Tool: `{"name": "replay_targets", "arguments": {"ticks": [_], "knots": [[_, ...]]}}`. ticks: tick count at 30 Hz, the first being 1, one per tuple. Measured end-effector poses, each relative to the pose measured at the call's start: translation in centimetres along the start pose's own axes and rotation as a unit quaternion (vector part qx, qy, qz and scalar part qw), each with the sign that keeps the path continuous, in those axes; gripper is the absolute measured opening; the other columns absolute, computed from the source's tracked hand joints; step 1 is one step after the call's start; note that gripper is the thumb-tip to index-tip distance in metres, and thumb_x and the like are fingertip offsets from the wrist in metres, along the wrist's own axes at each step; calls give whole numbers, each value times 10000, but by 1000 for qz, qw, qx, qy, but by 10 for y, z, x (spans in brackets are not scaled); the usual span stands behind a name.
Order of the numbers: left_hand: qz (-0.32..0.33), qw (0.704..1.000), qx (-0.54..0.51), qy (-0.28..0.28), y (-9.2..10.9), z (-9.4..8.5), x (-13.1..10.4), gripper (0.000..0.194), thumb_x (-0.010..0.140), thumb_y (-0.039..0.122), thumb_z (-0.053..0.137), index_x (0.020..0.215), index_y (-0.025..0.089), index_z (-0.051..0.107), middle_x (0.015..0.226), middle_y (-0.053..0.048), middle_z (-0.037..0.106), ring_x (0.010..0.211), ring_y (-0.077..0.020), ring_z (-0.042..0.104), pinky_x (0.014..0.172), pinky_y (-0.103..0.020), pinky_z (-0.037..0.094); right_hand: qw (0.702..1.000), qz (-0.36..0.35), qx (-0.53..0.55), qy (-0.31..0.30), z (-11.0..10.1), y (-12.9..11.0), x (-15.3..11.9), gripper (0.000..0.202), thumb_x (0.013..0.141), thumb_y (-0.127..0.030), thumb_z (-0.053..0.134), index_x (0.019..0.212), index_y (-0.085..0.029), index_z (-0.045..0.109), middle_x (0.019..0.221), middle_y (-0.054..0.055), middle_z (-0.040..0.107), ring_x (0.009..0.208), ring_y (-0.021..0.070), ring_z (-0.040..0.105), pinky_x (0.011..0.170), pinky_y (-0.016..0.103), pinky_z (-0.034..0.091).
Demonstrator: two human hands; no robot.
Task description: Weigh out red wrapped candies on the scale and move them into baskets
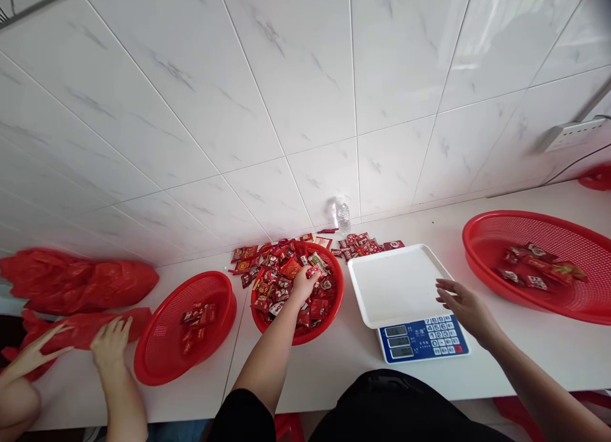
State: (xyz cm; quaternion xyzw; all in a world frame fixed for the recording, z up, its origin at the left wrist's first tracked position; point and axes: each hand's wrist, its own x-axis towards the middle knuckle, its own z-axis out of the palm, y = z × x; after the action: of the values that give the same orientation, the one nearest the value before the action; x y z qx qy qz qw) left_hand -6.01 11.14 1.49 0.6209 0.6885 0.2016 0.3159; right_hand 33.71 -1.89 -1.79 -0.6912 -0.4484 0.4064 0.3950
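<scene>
My left hand (304,285) reaches into the middle red basket (340,294), its fingers closed on a small red packet (313,272). Heaped in that basket are many small wrapped packets (281,292), mostly red. My right hand (464,307) is held over the right edge of a digital scale (420,340), fingers stretched out and holding nothing. On top of the scale, the white tray (398,283) bears nothing. More loose packets (360,245) lie on the table behind the basket and the scale.
A red basket (539,222) at right and another (143,346) at left each hold several packets. At far left, a co-worker's hands (112,340) handle a red plastic bag (86,334), near more red bags (81,280). A clear bottle (342,216) stands by the wall; a power strip (573,135) hangs right.
</scene>
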Motion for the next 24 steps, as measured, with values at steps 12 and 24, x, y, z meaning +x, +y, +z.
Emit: {"name": "replay_targets", "arguments": {"ticks": [12, 24], "knots": [[21, 956, -247, -158, 99, 125, -34, 337, 825, 410, 536, 1100, 218, 510, 958, -44, 643, 792, -145, 612, 702, -270, 491, 997, 10, -54, -54, 11, 10, -6, 440, 765, -502, 523, 1130, -258, 560, 1118, 58, 645, 861, 229, 664, 713, 331, 515], [31, 994, 107, -16, 29, 68, 8, 285, 835, 215, 421, 1082, 167, 553, 1175, -119, 567, 1105, -216, 506, 935, -347, 393, 997, 23, -69, -36, 3, 9, -18, 400, 726, -498, 534, 1053, -280, 611, 1090, 44, 671, 842, 244, 666, 669, 323, 528]]}}
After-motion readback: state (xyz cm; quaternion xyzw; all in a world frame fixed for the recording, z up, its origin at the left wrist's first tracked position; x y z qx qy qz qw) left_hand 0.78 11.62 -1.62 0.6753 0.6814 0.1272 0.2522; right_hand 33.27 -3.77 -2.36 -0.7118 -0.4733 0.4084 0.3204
